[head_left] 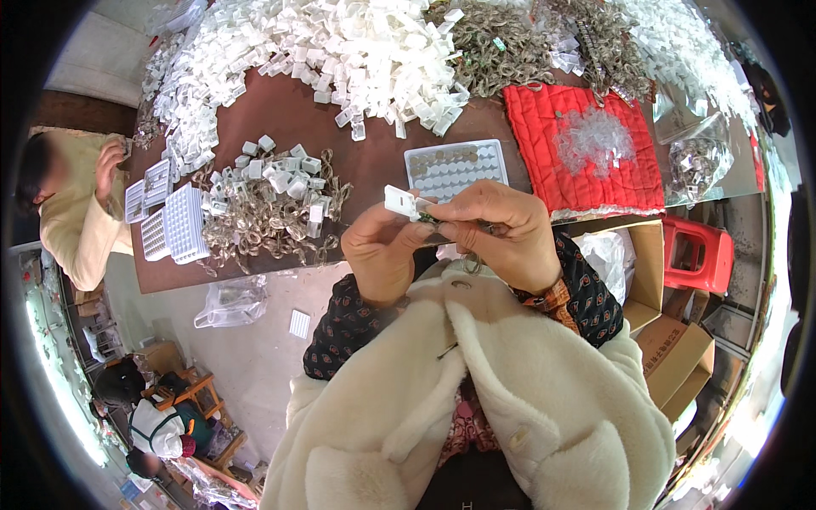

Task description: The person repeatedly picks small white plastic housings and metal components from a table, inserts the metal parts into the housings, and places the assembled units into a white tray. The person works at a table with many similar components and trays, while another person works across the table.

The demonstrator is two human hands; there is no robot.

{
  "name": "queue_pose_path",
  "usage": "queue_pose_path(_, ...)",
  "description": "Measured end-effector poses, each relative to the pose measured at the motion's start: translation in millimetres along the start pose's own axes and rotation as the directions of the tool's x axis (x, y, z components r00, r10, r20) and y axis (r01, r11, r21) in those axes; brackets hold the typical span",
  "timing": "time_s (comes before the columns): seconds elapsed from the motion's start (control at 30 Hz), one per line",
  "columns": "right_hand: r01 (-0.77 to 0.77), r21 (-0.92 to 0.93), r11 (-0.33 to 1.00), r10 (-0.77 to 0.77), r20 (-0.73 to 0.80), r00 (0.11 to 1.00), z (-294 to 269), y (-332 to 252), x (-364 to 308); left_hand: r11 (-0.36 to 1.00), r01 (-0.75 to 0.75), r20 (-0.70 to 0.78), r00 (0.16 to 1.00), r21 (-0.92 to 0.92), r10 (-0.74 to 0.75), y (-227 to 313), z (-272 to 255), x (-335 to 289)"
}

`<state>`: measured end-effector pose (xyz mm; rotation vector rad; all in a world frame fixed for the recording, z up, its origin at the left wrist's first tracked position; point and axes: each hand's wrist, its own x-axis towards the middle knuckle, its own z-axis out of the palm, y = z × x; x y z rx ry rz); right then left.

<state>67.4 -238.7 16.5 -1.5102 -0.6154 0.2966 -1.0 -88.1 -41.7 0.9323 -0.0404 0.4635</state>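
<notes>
Close to my chest, at the near edge of the table, both hands work together. My left hand [380, 246] pinches a small white plastic casing [399, 201] between thumb and fingers. My right hand [506, 231] is closed, its thumb and forefinger meeting the casing's right side. A small dark and green part [427, 218] shows between the fingertips; its exact kind is hidden. A thin looped wire [471, 263] hangs below my right hand. Just beyond the hands lies a white compartment tray [501, 181] with small round pieces in its far rows.
A big heap of white plastic casings [340, 51] covers the far table, beside coiled wires [501, 59]. Clear pieces [595, 143] lie on a red quilted cloth [544, 183]. To the left are casings with wires [272, 212], stacked trays [185, 225] and another person [81, 221]. A red stool [718, 255] stands right.
</notes>
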Motion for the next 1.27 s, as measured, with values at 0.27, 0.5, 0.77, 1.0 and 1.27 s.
queue_pose_path(0.27, 0.058, -0.124, 0.991, -0.065, -0.056, 0.996, 10.3, 5.6, -0.8, 0.988, -0.117, -0.126, 0.984, 0.099, 0.129, -7.1, 6.4, -5.7)
queue_pose_path(0.5, -0.092, -0.104, 0.99, 0.085, -0.073, 0.994, 2.2, -4.1, 1.1, 0.979, -0.096, -0.058, 0.992, 0.179, 0.108, -5.0, 6.5, -6.0)
queue_pose_path(0.77, -0.189, 0.198, 0.962, 0.195, -0.011, 0.981, 13.4, 4.7, 3.0, 0.976, 0.07, -0.15, 0.983, -0.208, -0.103, -2.1, 7.1, -6.0)
queue_pose_path(1.0, 0.036, -0.189, 0.981, -0.046, -0.049, 0.998, 19.9, 13.0, -3.1, 0.986, 0.072, -0.204, 0.974, -0.148, -0.101, -9.9, 1.2, -9.0)
queue_pose_path(1.27, 0.03, -0.475, 0.88, -0.113, -0.148, 0.983, -12.3, 35.5, 6.9, 0.966, 0.195, -0.178, 0.958, -0.172, -0.225, -2.1, -21.6, -12.7)
